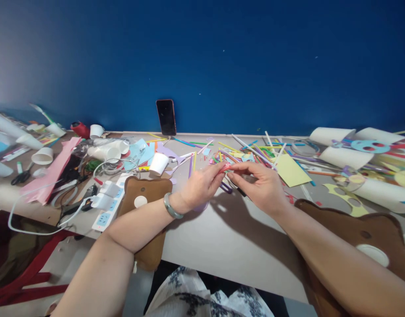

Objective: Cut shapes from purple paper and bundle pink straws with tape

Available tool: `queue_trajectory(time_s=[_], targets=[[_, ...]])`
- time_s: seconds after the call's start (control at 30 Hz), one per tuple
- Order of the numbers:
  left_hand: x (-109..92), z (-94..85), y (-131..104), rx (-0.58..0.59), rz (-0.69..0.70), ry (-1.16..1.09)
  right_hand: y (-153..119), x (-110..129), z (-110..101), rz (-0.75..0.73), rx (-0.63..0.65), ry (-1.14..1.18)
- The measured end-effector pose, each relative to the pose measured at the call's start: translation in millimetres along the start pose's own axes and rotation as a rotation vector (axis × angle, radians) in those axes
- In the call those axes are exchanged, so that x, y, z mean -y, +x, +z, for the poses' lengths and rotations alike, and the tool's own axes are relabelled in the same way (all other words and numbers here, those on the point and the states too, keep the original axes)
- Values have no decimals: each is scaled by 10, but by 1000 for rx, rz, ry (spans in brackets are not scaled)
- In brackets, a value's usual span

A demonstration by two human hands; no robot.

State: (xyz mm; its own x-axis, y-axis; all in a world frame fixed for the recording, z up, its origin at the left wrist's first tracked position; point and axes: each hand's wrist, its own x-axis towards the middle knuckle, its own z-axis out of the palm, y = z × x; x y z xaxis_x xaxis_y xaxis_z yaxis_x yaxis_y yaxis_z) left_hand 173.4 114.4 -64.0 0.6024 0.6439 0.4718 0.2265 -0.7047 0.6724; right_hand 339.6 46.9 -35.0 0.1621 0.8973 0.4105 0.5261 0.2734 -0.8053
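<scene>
My left hand (205,183), with a bangle (172,206) on its wrist, pinches a small red piece (226,167) above the table. Thumb and forefinger of my right hand (260,182) close on the same spot from the other side, their tips meeting the left fingertips. The red piece is mostly hidden, so its kind cannot be made out. Just behind the hands lies a spread of coloured paper strips and sticks (251,152). A yellow paper sheet (291,171) rests right of my right hand, and a white paper cup (158,164) is left of my left hand.
A phone (166,116) leans on the blue wall (202,66). Left are a power strip (111,204) with white cables, scissors (22,175) and pink paper (59,169). Brown bear-shaped pads lie under my left forearm (147,187) and by my right (341,220). White paper rolls (383,189) lie right.
</scene>
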Motion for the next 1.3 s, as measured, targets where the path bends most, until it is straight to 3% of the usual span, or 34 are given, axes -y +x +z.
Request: queue_trajectory(time_s=[0.27, 0.5, 0.73, 1.07, 1.3], targets=[[1, 22, -9, -2, -40, 29, -24, -50, 21, 102, -45, -60], [-30, 12, -12, 35, -115, -12, -6, -42, -11, 66, -11, -61], [-48, 5, -12, 34, -133, -140, -4, -23, -13, 62, 11, -47], [-59, 49, 10, 44, -211, -272, 11, -28, -59, -109, -30, -186], [-29, 134, 5, 72, -248, -558, 21, -25, -91, -56, -28, -191]])
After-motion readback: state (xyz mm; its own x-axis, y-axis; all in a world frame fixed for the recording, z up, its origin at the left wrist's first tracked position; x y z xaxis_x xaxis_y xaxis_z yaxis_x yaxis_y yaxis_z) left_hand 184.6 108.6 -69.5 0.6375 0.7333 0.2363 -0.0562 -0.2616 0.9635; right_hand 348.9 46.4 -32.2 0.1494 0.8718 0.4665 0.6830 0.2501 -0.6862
